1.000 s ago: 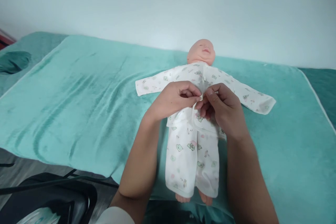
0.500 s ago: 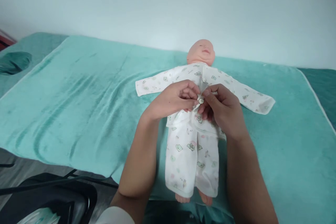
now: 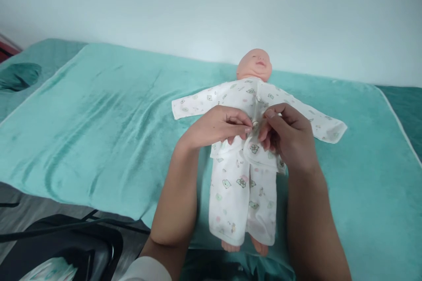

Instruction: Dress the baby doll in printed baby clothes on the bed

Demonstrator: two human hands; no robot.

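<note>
You have one left hand (image 3: 219, 127) and one right hand (image 3: 295, 138), both bare, two in all. Before you: one pink plastic doll (image 3: 253, 66) with two feet (image 3: 230, 246), one white printed fabric shirt (image 3: 242, 92) with two long sleeves (image 3: 194, 104) and two small round pale buttons (image 3: 255, 124) showing, one pair of white printed trousers (image 3: 231, 202), one plush green cover (image 3: 99, 140).

Room for care practice or treatment, exact type uncertain, as indicated by a bed (image 3: 57, 50) under a green sheet (image 3: 99, 109), a rounded hollow (image 3: 20, 77) near one end, a clothed baby doll (image 3: 229, 167) on the sheet, and a plain pale wall (image 3: 198, 9) behind.
</note>
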